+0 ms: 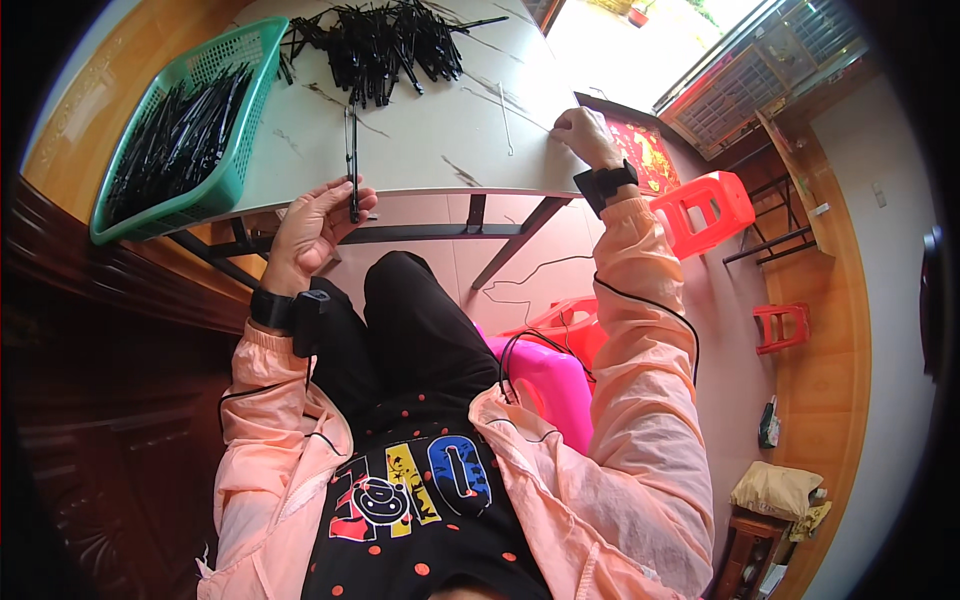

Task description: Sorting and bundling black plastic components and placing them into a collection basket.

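My left hand [312,222] is at the near edge of the table, its thumb and fingers closed on a slim black plastic piece [355,150] that points away from me. A thin, pale loop-like part shows along its far half. My right hand [588,138] is at the table's right edge with its fingers curled down. Whatever those fingers may hold is hidden. A thin white rod with a hooked end [506,120] lies on the table to the left of that hand. Farther back is a heap of similar black pieces [390,50].
A green plastic basket [268,85] full of slim black pieces stands at the table's left. Beside the right edge are a red printed sheet [645,150] and a red stool [715,215]. A pink stool [560,385] and cables are near my right side.
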The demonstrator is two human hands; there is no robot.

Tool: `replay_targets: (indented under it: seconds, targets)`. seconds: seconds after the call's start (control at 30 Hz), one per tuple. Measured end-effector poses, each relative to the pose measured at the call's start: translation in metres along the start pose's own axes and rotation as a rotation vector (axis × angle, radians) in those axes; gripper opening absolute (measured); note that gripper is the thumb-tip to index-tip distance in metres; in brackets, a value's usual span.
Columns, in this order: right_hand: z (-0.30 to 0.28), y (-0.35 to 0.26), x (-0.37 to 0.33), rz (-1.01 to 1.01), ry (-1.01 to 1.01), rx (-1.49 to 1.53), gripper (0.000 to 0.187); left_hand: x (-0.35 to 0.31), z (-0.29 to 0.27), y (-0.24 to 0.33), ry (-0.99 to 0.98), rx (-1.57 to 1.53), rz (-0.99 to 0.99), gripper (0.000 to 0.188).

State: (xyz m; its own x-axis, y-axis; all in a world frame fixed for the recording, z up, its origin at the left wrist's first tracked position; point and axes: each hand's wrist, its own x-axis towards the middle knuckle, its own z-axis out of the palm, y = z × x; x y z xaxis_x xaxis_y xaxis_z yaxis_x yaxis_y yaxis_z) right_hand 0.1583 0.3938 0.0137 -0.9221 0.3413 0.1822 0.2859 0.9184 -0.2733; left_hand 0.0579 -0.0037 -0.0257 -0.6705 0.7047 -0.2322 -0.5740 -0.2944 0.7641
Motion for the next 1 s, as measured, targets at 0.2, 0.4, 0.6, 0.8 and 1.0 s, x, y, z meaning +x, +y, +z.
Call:
replay_targets:
  seconds: [0.2, 0.4, 0.6, 0.8, 1.0]
  targets:
    - [0.003, -0.028, 0.012, -0.102, 0.158, 0.033, 0.021, 0.001, 0.001, -0.002, 0.009, 0.013, 0.011, 0.017]
    - [0.014, -0.059, 0.068, -0.041, 0.065, -0.006, 0.022, 0.001, -0.004, -0.003, 0.016, 0.002, 0.019, 0.020]
    - [0.052, -0.051, 0.122, 0.055, 0.144, -0.065, 0.026, 0.001, -0.010, -0.008, 0.016, -0.015, 0.020, 0.020]
    - [0.069, -0.018, 0.146, 0.052, 0.358, -0.206, 0.028, 0.001, 0.002, -0.005, -0.002, 0.000, -0.004, 0.020]
    - [0.010, -0.046, 0.125, 0.229, -0.065, 0.571, 0.015, -0.001, -0.008, -0.004, 0.014, -0.029, 0.000, 0.018]
